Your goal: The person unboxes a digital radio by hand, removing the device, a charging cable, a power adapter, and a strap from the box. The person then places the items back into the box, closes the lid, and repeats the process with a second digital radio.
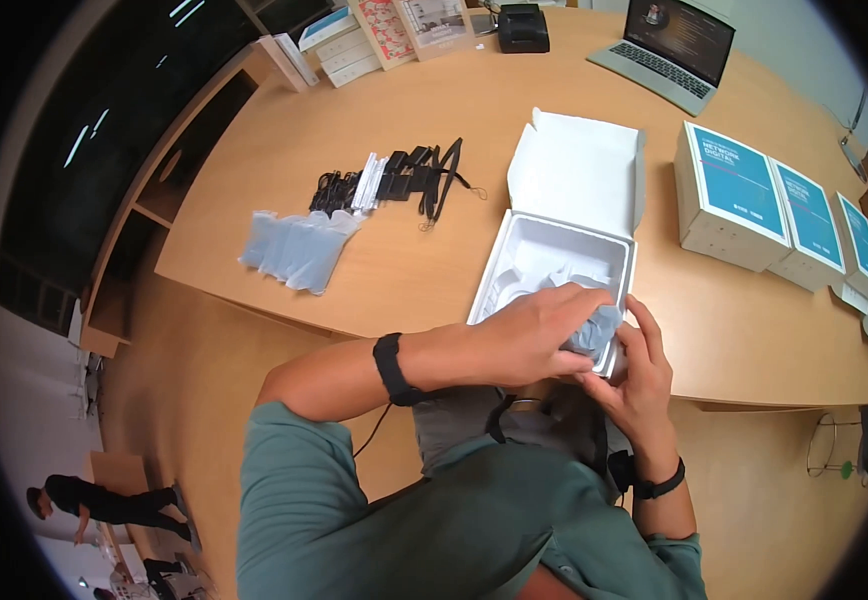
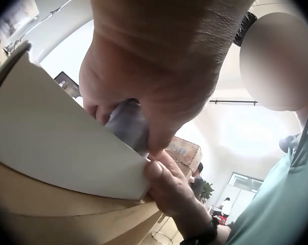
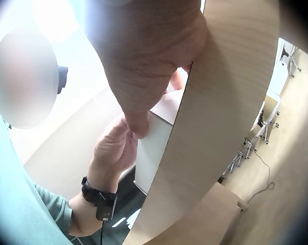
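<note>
An open white box (image 1: 484, 290) stands at the table's near edge, its lid (image 1: 576, 165) tipped back and a moulded white tray (image 1: 564, 240) inside. Over its near right corner my left hand (image 1: 519, 335) grips an item in bluish-grey plastic wrap (image 1: 596, 333); the wrapping hides what it is. In the left wrist view the wrapped item (image 2: 129, 125) sits between thumb and fingers, partly below the box's rim. My right hand (image 1: 639, 370) holds that same corner of the box, thumb on the near wall (image 3: 150, 148) and fingers along the right side.
Left of the box lie bagged items (image 1: 299, 250), black cables (image 1: 334, 192), white sticks (image 1: 369, 182) and black straps (image 1: 444, 180). To the right stand several blue-and-white boxes (image 1: 734, 190). A laptop (image 1: 669, 55), a black device (image 1: 523, 28) and books (image 1: 394, 30) are at the back.
</note>
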### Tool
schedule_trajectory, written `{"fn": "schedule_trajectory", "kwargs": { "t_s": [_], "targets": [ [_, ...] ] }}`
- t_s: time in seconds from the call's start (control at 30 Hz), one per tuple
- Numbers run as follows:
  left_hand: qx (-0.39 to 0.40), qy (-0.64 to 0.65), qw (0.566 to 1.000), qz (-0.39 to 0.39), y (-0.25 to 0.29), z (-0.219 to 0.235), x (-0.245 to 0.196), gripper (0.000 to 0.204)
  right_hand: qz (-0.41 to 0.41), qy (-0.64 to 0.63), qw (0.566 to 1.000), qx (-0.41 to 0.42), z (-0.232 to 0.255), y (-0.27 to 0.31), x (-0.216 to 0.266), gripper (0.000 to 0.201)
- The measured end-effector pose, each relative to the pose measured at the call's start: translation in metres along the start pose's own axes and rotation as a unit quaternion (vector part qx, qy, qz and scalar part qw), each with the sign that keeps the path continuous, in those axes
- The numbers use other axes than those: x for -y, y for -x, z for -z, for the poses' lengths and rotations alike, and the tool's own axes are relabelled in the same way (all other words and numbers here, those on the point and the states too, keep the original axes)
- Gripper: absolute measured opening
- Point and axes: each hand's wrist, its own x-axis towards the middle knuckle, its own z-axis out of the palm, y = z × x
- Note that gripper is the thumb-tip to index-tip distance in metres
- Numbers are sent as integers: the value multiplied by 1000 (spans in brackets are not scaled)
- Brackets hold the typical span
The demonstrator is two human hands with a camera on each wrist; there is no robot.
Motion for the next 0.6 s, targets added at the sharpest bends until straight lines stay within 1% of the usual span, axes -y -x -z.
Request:
{"fn": "schedule_trajectory", "kwargs": {
  "t_s": [0.03,0.07,0.1,0.13,0.17,0.23,0.3,0.33,0.37,0.43,0.47,0.5,0.53,0.57,0.6],
  "targets": [
    [-1,0,1000,-1,-1,-1,0,79,24,13,1000,-2,-2,-2,-1,64],
    [-17,14,1000,-9,0,-1,0,79,1,7,1000,6,-1,-1,1,66],
    [-34,26,999,-15,3,0,0,78,8,-1,1000,9,-2,-1,1,66],
    [-96,26,995,-30,3,4,-4,77,1,-10,1000,5,-3,0,0,66],
    [-99,20,995,-23,6,18,-11,77,-8,-19,1000,0,-5,0,-1,67],
    [-151,84,981,89,16,57,-17,76,-1,-28,1000,-7,-9,0,-3,68],
    [-227,52,968,94,33,101,-6,76,14,-13,1000,-10,-7,0,-3,68],
    [-235,65,959,146,49,122,8,74,15,-15,1000,-10,-6,0,-3,68],
    [-243,77,946,199,69,141,27,72,8,-19,1000,-6,-6,0,-2,67],
    [-231,25,935,267,105,165,63,71,1,-26,1000,-1,-5,0,-1,67],
    [-231,23,935,268,119,168,73,71,5,-23,1000,-4,-5,0,-1,67],
    [-189,-33,909,370,131,169,82,72,9,-20,1000,-5,-6,0,-2,67],
    [-146,-88,868,466,142,168,92,73,10,-22,1000,-4,-6,0,-3,67],
    [-146,-88,868,467,156,166,108,73,10,-21,1000,-7,-7,0,-4,67],
    [-138,-145,882,427,170,162,126,76,10,-20,1000,-9,-8,0,-4,67]
  ]
}}
